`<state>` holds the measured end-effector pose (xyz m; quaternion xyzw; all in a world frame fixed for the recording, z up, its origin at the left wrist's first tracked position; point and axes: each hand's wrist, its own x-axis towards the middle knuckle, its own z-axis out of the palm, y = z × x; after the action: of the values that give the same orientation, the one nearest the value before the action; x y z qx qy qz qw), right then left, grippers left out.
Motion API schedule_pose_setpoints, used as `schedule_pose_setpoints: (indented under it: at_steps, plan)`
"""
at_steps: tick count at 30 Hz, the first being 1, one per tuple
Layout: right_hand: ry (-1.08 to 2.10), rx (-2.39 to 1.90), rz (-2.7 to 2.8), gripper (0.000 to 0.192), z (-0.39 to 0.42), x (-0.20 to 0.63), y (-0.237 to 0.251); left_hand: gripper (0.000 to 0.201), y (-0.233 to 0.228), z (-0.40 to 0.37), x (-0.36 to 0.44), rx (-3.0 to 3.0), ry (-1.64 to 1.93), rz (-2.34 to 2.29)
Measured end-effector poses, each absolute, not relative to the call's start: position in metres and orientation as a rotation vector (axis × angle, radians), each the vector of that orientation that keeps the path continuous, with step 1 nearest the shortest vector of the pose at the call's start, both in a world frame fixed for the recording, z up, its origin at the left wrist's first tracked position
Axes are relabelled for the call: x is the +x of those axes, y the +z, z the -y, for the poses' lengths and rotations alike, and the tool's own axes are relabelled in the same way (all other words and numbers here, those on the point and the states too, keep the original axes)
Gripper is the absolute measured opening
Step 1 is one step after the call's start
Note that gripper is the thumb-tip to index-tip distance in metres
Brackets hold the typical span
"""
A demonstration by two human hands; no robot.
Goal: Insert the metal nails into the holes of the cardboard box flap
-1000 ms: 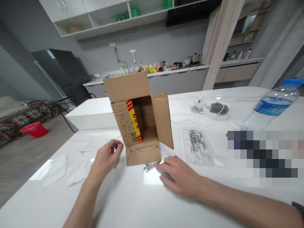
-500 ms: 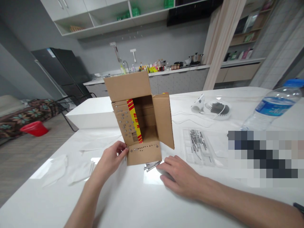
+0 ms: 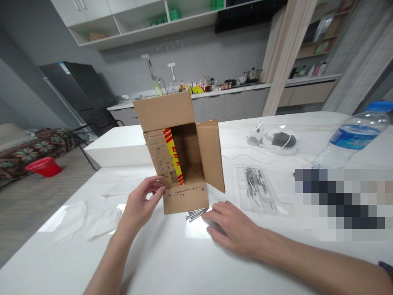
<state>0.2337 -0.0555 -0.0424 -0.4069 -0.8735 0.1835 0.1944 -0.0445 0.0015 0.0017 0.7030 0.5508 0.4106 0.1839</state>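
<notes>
An upright cardboard box point(image 3: 192, 174) faces me with its flaps spread. Grey nail heads point(image 3: 159, 153) dot its left flap, and a row of small holes point(image 3: 188, 189) crosses the bottom flap. At the lower left flap's edge, my left hand point(image 3: 144, 200) is closed, thumb and fingers pinching a thin nail point(image 3: 151, 196) that is mostly hidden. My right hand point(image 3: 229, 225) rests on the table with its thumb apart, fingertips beside a small pile of long nails point(image 3: 195, 214) in front of the box.
A clear compartment case point(image 3: 241, 196) with loose nails lies to the right. Behind it are a white device with a cable point(image 3: 281, 141) and a water bottle point(image 3: 353, 137). Crumpled clear plastic bags point(image 3: 73, 219) lie on the left of the white table point(image 3: 172, 262).
My left hand has shifted slightly up, from the bottom flap's corner to the lower end of the left flap. My right hand and the nail pile have stayed put.
</notes>
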Motion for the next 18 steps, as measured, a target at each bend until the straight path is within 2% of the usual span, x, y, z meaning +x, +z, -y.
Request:
schedule_pose_setpoints:
  at_steps: [3,18]
  plan:
    - [0.519,-1.151,2.451,0.014,0.056,0.234,-0.042,0.023,0.002,0.003,-0.035,2.012,1.181,-1.559]
    - [0.507,-1.146,2.45,0.014,0.055,0.233,-0.043,0.018,-0.011,0.001,-0.028,2.133,1.241,-1.51]
